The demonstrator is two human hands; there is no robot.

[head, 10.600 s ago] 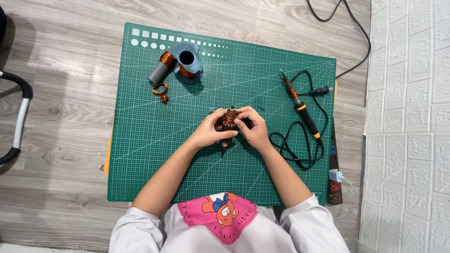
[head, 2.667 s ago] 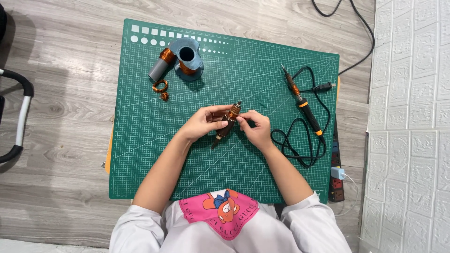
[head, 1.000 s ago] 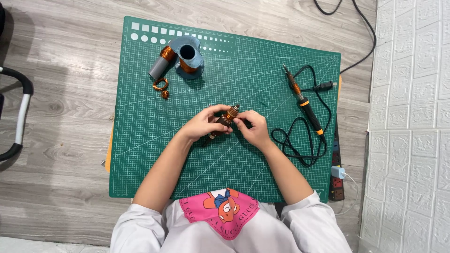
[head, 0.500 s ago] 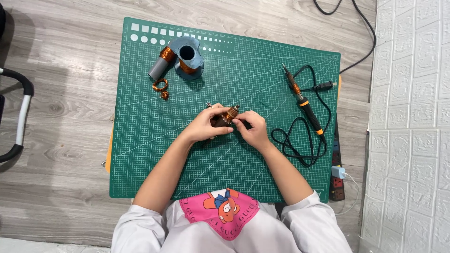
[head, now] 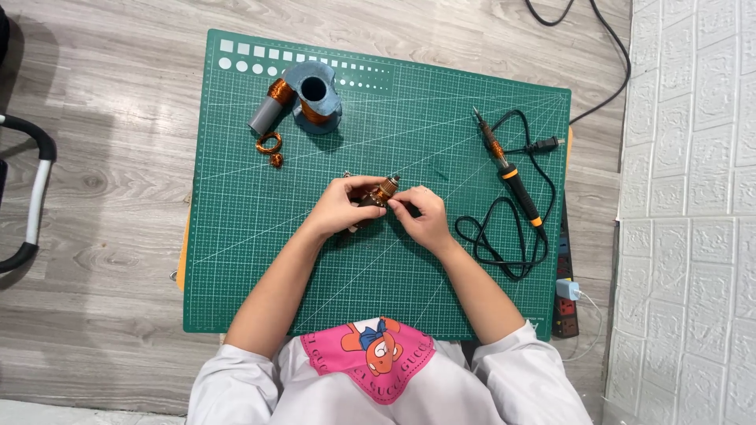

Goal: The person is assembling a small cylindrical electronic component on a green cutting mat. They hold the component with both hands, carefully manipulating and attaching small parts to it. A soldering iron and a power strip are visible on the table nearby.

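1. We see the left hand (head: 340, 206) closed around a small motor armature (head: 378, 195), a dark part wound with copper wire, held just above the middle of the green cutting mat (head: 236, 236). The grip appears to steady the part so that its copper end faces the other hand.

2. The right hand (head: 425, 219) pinches at the copper end of the armature with thumb and forefinger, the remaining fingers curled. Whether it holds a strand of wire we cannot tell; anything there is too fine to see.

3. Both forearms rest on the mat, which we judge gives the fingers a firm base for fine work.

4. At the far left of the mat stand a grey spool of copper wire (head: 272, 106) and, touching it, a blue-grey spool (head: 316, 96). Just beside them lie a small loose coil of copper wire (head: 269, 143) and a smaller copper scrap.

5. A soldering iron (head: 510, 169) with a black-and-orange handle lies on the right of the mat, well apart from the hands, its tip pointing away from the person and its cord looped alongside.

6. A power strip (head: 564, 287) lies along the mat's right edge.
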